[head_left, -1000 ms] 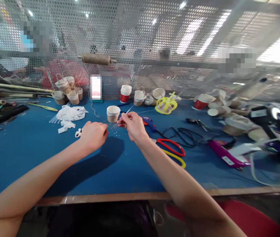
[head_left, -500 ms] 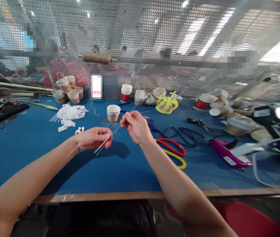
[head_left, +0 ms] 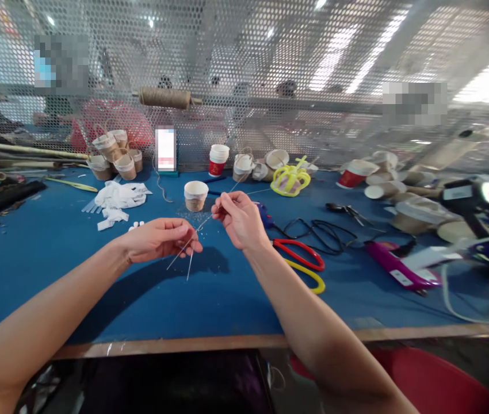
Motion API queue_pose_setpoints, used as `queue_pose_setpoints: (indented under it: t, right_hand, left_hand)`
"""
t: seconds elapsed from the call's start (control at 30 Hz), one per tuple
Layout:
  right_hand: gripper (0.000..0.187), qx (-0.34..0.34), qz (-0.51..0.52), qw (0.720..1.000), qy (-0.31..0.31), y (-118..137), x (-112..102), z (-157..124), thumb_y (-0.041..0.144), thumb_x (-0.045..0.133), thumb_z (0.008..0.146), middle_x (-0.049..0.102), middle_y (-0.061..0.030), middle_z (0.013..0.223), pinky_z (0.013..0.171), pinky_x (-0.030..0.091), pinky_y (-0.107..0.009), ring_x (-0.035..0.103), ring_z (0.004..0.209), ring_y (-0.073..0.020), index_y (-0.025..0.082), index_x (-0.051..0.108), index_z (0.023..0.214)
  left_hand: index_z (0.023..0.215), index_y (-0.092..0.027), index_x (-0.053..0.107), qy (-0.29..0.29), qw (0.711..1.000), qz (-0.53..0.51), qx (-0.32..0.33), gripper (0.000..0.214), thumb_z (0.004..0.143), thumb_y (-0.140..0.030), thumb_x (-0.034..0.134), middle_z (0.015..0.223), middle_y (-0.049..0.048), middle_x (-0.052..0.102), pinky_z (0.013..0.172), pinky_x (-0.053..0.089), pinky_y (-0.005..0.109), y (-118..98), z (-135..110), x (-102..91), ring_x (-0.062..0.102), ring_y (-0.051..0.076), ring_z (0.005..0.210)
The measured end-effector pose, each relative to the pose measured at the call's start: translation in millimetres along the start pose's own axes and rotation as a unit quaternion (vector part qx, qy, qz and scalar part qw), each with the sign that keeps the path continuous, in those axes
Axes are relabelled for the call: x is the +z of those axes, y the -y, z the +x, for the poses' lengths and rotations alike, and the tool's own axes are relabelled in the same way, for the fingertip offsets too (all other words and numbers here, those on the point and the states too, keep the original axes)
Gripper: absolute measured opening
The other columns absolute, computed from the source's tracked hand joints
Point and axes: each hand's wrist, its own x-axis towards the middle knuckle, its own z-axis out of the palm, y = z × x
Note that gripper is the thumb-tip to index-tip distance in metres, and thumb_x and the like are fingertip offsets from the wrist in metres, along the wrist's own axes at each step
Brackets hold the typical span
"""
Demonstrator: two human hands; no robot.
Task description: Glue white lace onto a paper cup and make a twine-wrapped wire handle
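Note:
Thin pale wires [head_left: 190,263] are pinched between the thumb and fingers of my right hand [head_left: 240,221]. They cross and appear twisted together between my hands, and their far ends stick out past the right hand toward the back. My left hand [head_left: 162,238] is beside their near ends with thumb and fingers loosely apart; the two ends fan out under its fingertips. Just beyond the hands stands a small paper-wrapped cup [head_left: 195,196] with a white rim. Small white pieces [head_left: 136,225] lie behind my left wrist.
Scissors with red and yellow handles [head_left: 298,254] lie right of my right forearm, near a black cable [head_left: 320,233] and pliers [head_left: 348,213]. A yellow pipe-cleaner basket [head_left: 290,181], red cups [head_left: 217,161] and white strips [head_left: 119,195] are farther back. A purple power strip [head_left: 400,267] lies right.
My left fingers have loosened from the wires. The two near ends, close together before, now spread apart, one pointing more toward me. My right hand keeps its pinch.

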Motion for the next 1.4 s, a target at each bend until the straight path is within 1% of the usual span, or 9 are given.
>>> queue_pose_setpoints:
  t: [0.17, 0.3, 0.43, 0.5, 0.6, 0.7, 0.9, 1.23, 1.4]
  right_hand:
    - [0.024, 0.008, 0.015, 1.000, 0.021, 1, -1, -1, 0.026, 0.066, 0.071, 0.059, 0.0068, 0.054, 0.047, 0.042, -0.018, 0.056, 0.052, -0.0057, 0.019, 0.044, 0.066]
    - [0.023, -0.010, -0.021, 1.000, 0.013, -1, -1, -1, 0.025, 0.065, 0.072, 0.058, 0.0074, 0.053, 0.045, 0.041, -0.018, 0.055, 0.048, -0.0057, 0.019, 0.044, 0.066]
    - [0.019, -0.046, -0.097, 0.994, -0.002, -5, -1, -1, 0.023, 0.062, 0.075, 0.058, 0.0066, 0.049, 0.044, 0.041, -0.019, 0.053, 0.045, -0.0060, 0.018, 0.046, 0.067]
    - [0.018, -0.058, -0.118, 0.991, -0.006, -6, -1, -1, 0.024, 0.062, 0.075, 0.058, 0.0064, 0.049, 0.045, 0.042, -0.020, 0.053, 0.045, -0.0063, 0.018, 0.047, 0.067]
    - [0.020, -0.052, -0.091, 0.994, -0.005, -5, 0, -1, 0.025, 0.063, 0.074, 0.058, 0.0071, 0.051, 0.045, 0.041, -0.019, 0.054, 0.046, -0.0061, 0.019, 0.045, 0.067]
    - [0.023, -0.029, -0.039, 0.999, 0.003, -1, 0, -1, 0.026, 0.063, 0.074, 0.057, 0.0077, 0.053, 0.046, 0.041, -0.019, 0.054, 0.048, -0.0055, 0.019, 0.043, 0.066]
    - [0.022, 0.008, 0.001, 1.000, 0.014, 3, 1, -4, 0.026, 0.063, 0.074, 0.057, 0.0076, 0.056, 0.049, 0.042, -0.018, 0.053, 0.050, -0.0050, 0.020, 0.043, 0.067]
    - [0.022, 0.012, 0.021, 0.999, 0.034, 4, 2, -6, 0.026, 0.065, 0.072, 0.058, 0.0072, 0.057, 0.048, 0.041, -0.018, 0.054, 0.052, -0.0051, 0.019, 0.044, 0.068]
    - [0.021, -0.055, -0.078, 0.995, 0.026, 2, 0, -4, 0.026, 0.062, 0.075, 0.056, 0.0071, 0.053, 0.046, 0.040, -0.020, 0.052, 0.047, -0.0061, 0.020, 0.044, 0.067]
  left_hand:
    - [0.076, -0.015, 0.053, 0.064, 0.992, -0.106, 0.017, 0.029, 0.069, -0.038, 0.068, 0.061, -0.0010, 0.057, 0.060, 0.034, 0.024, 15, 7, -2.7, 0.050, 0.010, 0.059]
    - [0.063, -0.016, 0.046, -0.020, 0.996, 0.071, 0.047, 0.031, 0.069, -0.040, 0.064, 0.055, -0.0047, 0.047, 0.055, 0.029, 0.023, 11, 6, 3.5, 0.040, 0.008, 0.053]
    - [0.059, -0.017, 0.045, -0.184, 0.882, 0.425, 0.086, 0.024, 0.073, -0.029, 0.059, 0.053, -0.0056, 0.044, 0.051, 0.025, 0.024, 0, 0, 10.9, 0.035, 0.009, 0.050]
    - [0.059, -0.017, 0.046, -0.214, 0.837, 0.494, 0.095, 0.021, 0.074, -0.027, 0.058, 0.053, -0.0052, 0.045, 0.051, 0.026, 0.024, -3, -2, 12.6, 0.036, 0.009, 0.051]
    - [0.064, -0.017, 0.051, -0.152, 0.901, 0.400, 0.066, 0.020, 0.073, -0.033, 0.059, 0.057, -0.0038, 0.051, 0.054, 0.031, 0.024, -6, -3, 9.1, 0.042, 0.010, 0.054]
    - [0.073, -0.015, 0.055, -0.024, 0.992, 0.122, 0.014, 0.024, 0.074, -0.038, 0.060, 0.079, 0.0033, 0.063, 0.064, 0.038, 0.026, -2, -1, 2.0, 0.053, 0.011, 0.068]
    - [0.070, -0.016, 0.052, 0.067, 0.970, -0.234, -0.001, 0.027, 0.068, -0.036, 0.070, 0.084, 0.0044, 0.066, 0.068, 0.041, 0.025, 18, 6, 11.1, 0.058, 0.011, 0.071]
    - [0.068, -0.016, 0.049, 0.098, 0.963, -0.251, 0.015, 0.032, 0.065, -0.038, 0.072, 0.064, -0.0008, 0.051, 0.058, 0.033, 0.022, 23, 7, 22.7, 0.045, 0.009, 0.062]
    - [0.066, -0.016, 0.050, 0.015, 0.999, -0.041, 0.012, 0.032, 0.062, -0.040, 0.072, 0.054, -0.0047, 0.046, 0.054, 0.028, 0.023, 19, 9, 13.0, 0.038, 0.008, 0.052]
